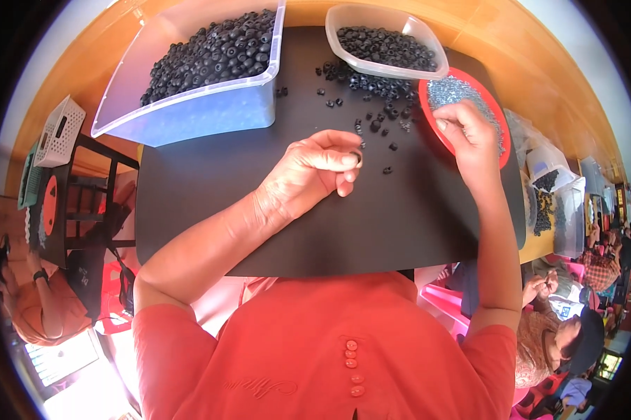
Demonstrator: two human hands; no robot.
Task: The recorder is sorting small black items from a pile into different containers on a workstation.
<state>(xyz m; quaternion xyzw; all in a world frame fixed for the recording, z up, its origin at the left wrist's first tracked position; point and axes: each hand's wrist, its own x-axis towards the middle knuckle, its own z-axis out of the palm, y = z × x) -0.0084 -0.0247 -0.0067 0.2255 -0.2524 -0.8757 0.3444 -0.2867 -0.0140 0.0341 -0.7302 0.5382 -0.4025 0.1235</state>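
Over the middle of the black tabletop (pixel 210 203), my left hand (pixel 308 168) pinches a small round black piece (pixel 358 157) between thumb and fingertips. My right hand (pixel 469 136) is at the red tray (pixel 506 150), its fingers pressed together above the small silvery metal parts (pixel 455 91) heaped there. Whatever its fingertips hold is too small to make out. Beyond my hands, several loose black pieces (pixel 376 126) lie scattered, thickest in front of a clear plastic tub (pixel 392 68) that holds more of them.
A large translucent bin (pixel 189 122) of bigger-looking black round pieces stands at the far left. Off to the left are a white perforated basket (pixel 62 131) and a person (pixel 46 301) in orange. More plastic containers (pixel 571 210) and a capped person (pixel 553 343) are on the right.
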